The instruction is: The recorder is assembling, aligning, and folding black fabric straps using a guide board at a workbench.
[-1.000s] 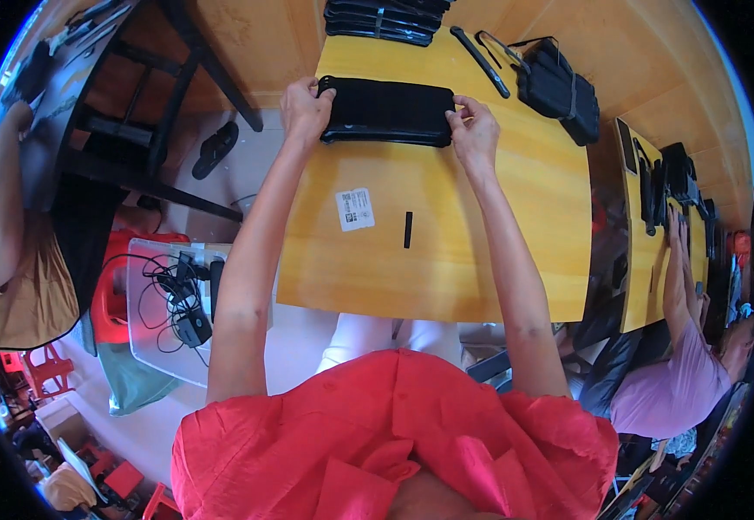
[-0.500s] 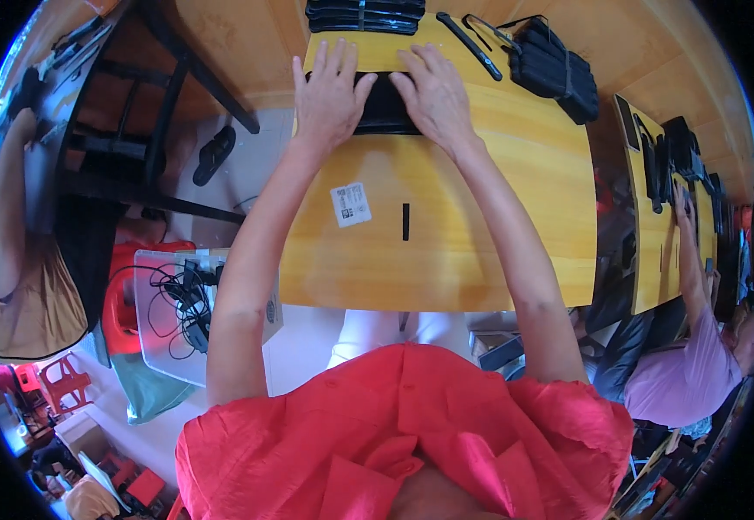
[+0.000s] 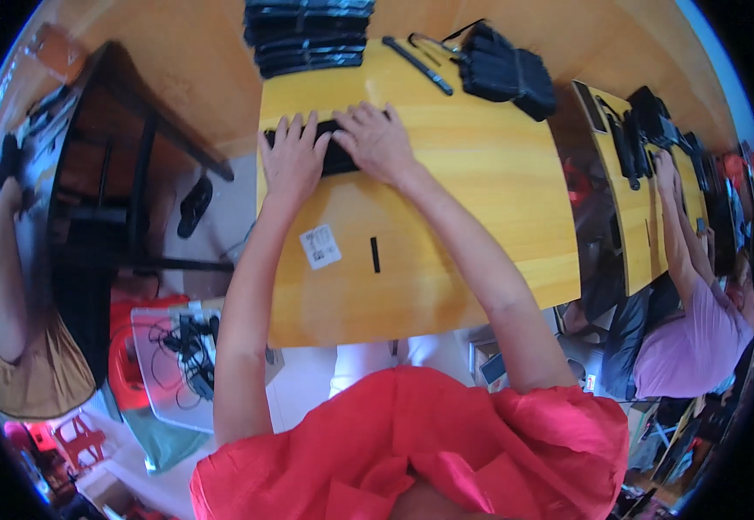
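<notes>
On the yellow wooden table, a flat, shiny black item, like a folded pouch, lies near the far left edge. My left hand rests flat on its left part, fingers spread and pointing away from me. My right hand lies over its right part, fingers stretched toward the far side. The thumbs come close to each other above the item, whose far edge is mostly hidden under the fingers. Nearer to me are a white printed label and a short black strip.
A stack of black packets stands at the far left, with a long black strap-like piece and a banded black bundle beside it. Left below is a clear bin of cables. Co-workers sit at both sides; a second table stands right.
The view has shifted, so the table sits lower and farther left and more of the packet stack shows. My hands have come closer together on the black item, the right one moving leftward.
</notes>
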{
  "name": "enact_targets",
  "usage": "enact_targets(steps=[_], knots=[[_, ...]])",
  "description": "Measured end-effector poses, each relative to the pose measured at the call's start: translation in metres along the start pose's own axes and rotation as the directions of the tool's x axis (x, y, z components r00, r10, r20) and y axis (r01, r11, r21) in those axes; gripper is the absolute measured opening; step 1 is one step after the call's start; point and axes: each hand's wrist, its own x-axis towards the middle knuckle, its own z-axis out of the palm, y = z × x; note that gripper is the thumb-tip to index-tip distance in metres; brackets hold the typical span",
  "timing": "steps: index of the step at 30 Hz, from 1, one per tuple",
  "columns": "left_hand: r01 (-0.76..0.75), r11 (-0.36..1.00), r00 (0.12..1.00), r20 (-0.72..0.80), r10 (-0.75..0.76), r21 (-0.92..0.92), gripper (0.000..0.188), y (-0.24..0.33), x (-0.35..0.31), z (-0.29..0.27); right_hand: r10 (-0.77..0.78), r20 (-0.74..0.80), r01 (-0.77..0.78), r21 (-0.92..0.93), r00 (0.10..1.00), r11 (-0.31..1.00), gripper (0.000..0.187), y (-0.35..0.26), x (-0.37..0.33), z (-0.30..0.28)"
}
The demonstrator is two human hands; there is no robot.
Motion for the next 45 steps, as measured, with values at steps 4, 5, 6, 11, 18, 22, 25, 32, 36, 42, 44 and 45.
enact_targets(steps=[4, 5, 6, 11, 18, 22, 25, 32, 36, 42, 44, 45], knots=[[0.021, 1.000, 0.996, 0.090, -0.023, 0.018, 0.049, 0.003, -0.004, -0.012, 0.002, 0.043, -0.002, -0.003, 0.999, 1.000, 0.045, -0.003, -0.004, -0.007], [0.005, 1.000, 0.998, 0.069, -0.006, 0.018, 0.049, 0.006, -0.003, -0.018, 0.009, 0.021, -0.009, -0.017, 1.000, 1.000, 0.045, -0.004, -0.005, -0.013], [0.038, 0.999, 0.995, 0.095, -0.039, 0.014, 0.051, 0.009, -0.002, -0.023, -0.003, -0.046, 0.003, -0.004, 0.999, 1.000, 0.045, -0.006, -0.006, -0.019], [0.097, 0.989, 0.992, -0.066, -0.105, -0.113, 0.052, 0.017, -0.004, -0.069, 0.064, -0.146, -0.045, 0.129, 0.987, 0.991, 0.040, -0.011, -0.019, -0.067], [0.073, 0.765, 0.988, -0.057, -0.142, -0.640, 0.032, 0.048, -0.109, -0.113, 0.392, -0.049, -0.393, 0.008, 0.918, 0.920, 0.031, 0.129, -0.131, -0.090], [0.316, 0.667, 0.940, 0.126, -0.317, -0.674, 0.027, 0.067, -0.184, -0.096, 0.706, -0.123, -0.713, -0.021, 0.697, 0.701, 0.031, 0.235, -0.162, -0.104], [0.355, 0.629, 0.906, 0.088, -0.415, -0.692, 0.024, 0.062, -0.205, -0.077, 0.742, -0.161, -0.750, 0.017, 0.651, 0.662, 0.034, 0.283, -0.147, -0.115], [0.489, 0.337, 0.797, 0.255, -0.548, -0.805, 0.018, 0.062, -0.208, -0.070, 0.943, 0.042, -0.851, 0.447, 0.329, 0.276, 0.050, 0.360, -0.099, -0.096], [0.467, 0.339, 0.811, 0.243, -0.533, -0.817, 0.017, 0.065, -0.206, -0.071, 0.955, 0.223, -0.781, 0.625, 0.195, 0.013, 0.064, 0.397, -0.072, -0.076], [0.524, 0.353, 0.801, 0.307, -0.514, -0.775, 0.015, 0.067, -0.199, -0.076, 0.957, 0.269, -0.782, 0.618, 0.112, -0.083, 0.076, 0.427, -0.051, -0.067], [0.524, 0.359, 0.801, 0.304, -0.515, -0.772, 0.015, 0.066, -0.198, -0.077, 0.965, 0.254, -0.767, 0.632, 0.065, -0.115, 0.077, 0.420, -0.039, -0.066], [0.519, 0.370, 0.804, 0.294, -0.517, -0.771, 0.014, 0.065, -0.198, -0.078, 0.962, 0.265, -0.769, 0.628, 0.072, -0.116, 0.077, 0.405, -0.027, -0.071]])
